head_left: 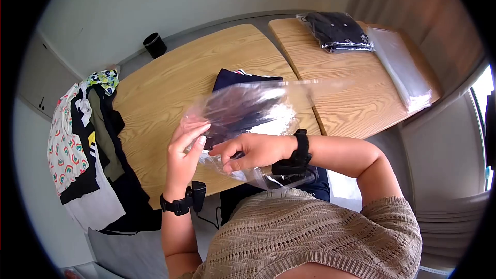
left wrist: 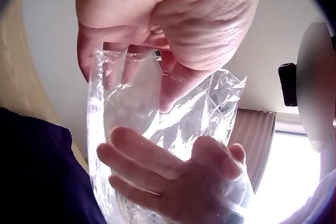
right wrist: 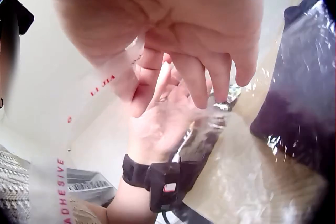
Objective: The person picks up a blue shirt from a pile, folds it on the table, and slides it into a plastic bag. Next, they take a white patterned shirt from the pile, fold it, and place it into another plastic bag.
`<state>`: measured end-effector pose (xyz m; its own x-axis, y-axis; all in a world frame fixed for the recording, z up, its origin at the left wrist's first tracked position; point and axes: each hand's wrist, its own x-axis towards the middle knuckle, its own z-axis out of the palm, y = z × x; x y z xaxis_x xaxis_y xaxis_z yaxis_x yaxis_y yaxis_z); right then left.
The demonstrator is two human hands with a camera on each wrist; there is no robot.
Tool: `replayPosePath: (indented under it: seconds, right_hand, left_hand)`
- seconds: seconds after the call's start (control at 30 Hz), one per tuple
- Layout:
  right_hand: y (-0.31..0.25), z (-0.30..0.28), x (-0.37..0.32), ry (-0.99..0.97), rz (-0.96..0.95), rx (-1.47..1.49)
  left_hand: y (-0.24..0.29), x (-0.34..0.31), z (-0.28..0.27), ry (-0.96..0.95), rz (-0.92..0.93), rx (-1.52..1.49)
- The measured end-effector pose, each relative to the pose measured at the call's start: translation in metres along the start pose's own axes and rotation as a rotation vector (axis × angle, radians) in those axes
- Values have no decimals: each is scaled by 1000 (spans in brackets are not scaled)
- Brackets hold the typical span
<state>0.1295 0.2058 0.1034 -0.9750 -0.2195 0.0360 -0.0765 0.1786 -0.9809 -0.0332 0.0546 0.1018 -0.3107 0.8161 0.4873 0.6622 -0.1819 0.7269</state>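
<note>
Above the near part of the table, both hands hold a clear plastic bag (head_left: pixel 248 104) (left wrist: pixel 157 108). My left hand (head_left: pixel 182 156) (left wrist: pixel 173 19) has the bag's edge between thumb and fingers. At the edge nearer the body, my right hand (head_left: pixel 256 151) (right wrist: pixel 163 19) pinches the film between thumb and index finger, its other fingers extended. Red lettering runs along a clear strip (right wrist: pixel 63 182) below the right hand in the right wrist view. A folded navy garment (head_left: pixel 226 78) (right wrist: pixel 299 87) lies on the table, partly hidden behind the bag in the head view.
Several garments (head_left: pixel 70 150) hang over the left end of the wooden table (head_left: pixel 155 93). On the second table (head_left: pixel 356 101) are a bagged dark garment (head_left: pixel 338 30) and a stack of clear bags (head_left: pixel 400 67). A black bin (head_left: pixel 154 45) stands behind the tables.
</note>
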Motion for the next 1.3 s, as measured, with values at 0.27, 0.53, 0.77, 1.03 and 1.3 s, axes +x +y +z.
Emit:
replayPosePath:
  seconds: [0.27, 0.53, 0.77, 1.03, 1.3]
  right_hand:
    - [2, -6, -11, 121, -10, 36]
    - [22, -75, -62, 1057, 445, 158]
    - [44, -77, -61, 1004, 618, 746]
    - [77, -77, -25, 949, 514, 1006]
    - [50, -68, -33, 1052, 244, 943]
  left_hand:
    - [-36, -3, -32, 92, -564, -316]
    - [-83, -29, -75, 228, -881, -310]
    - [-115, -50, -98, 296, -974, -320]
    - [-124, -60, -103, 312, -984, -374]
    - [-129, -58, -94, 395, -943, -428]
